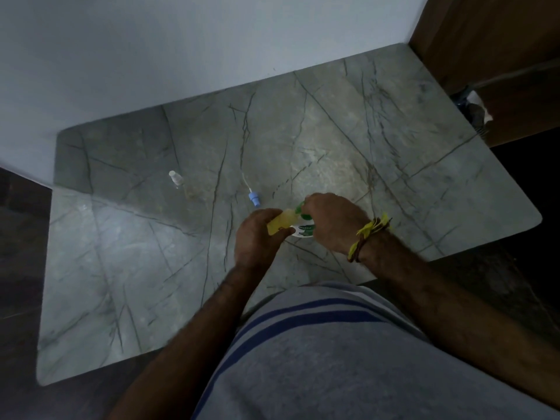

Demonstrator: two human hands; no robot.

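Note:
My left hand point(257, 234) grips a small bottle of yellow liquid point(280, 223), tilted with its neck pointing right. My right hand point(335, 221) curls over the bottle's green cap point(300, 210), fingers wrapped round it. A white and green label point(303, 231) shows between the two hands, low over the grey marble table point(151, 268). Whether the cap is on or off the neck is hidden by my fingers.
A blue and white pump nozzle with a thin tube point(254, 197) lies on the table just left of my hands. A small clear bottle point(175, 178) stands further left. The white wall runs along the back edge, and a wooden panel point(485, 56) stands at the right.

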